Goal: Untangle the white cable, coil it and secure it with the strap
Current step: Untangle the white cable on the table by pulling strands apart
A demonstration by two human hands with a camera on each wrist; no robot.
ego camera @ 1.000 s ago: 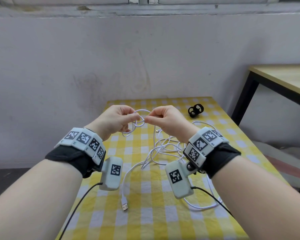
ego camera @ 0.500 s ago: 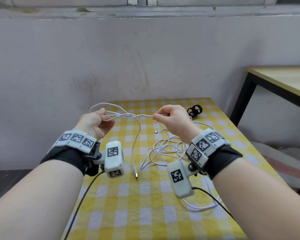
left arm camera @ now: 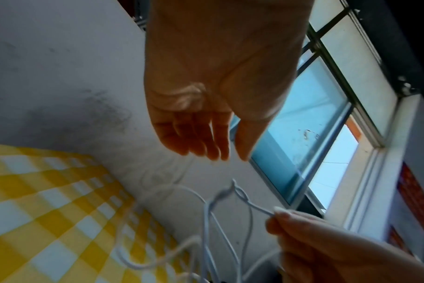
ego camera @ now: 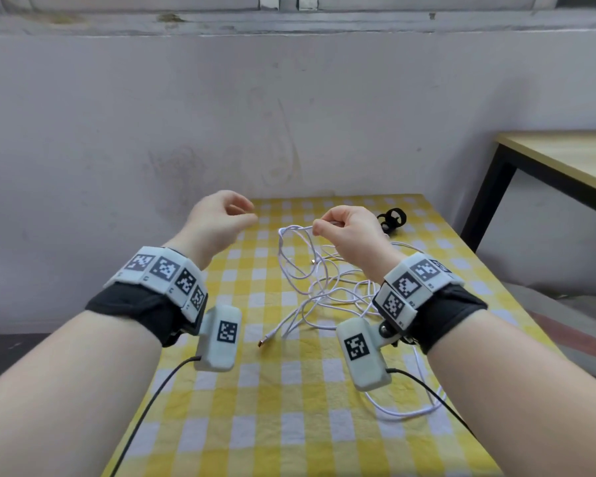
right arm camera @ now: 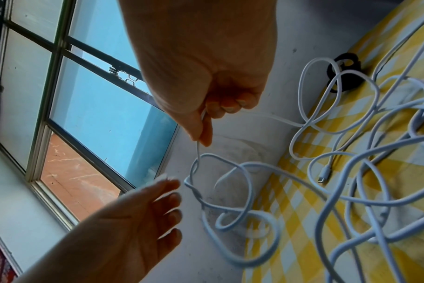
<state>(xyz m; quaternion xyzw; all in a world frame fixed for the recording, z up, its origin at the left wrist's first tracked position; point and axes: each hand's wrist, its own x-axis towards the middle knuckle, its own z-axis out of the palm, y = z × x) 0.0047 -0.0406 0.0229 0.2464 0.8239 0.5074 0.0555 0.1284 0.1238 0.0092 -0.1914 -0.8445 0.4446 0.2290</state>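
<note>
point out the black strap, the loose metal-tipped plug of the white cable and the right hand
black strap (ego camera: pixel 392 218), head view, its looped band
white cable plug (ego camera: pixel 266 340), head view, its plug body
right hand (ego camera: pixel 351 232), head view, its back

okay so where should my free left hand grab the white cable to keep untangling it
Probably pinch the thin white cable at the small twisted crossing hanging just below the right hand, coming from the left: the open left hand already faces it, and the loops there hang off the yellow checked tablecloth.
</note>
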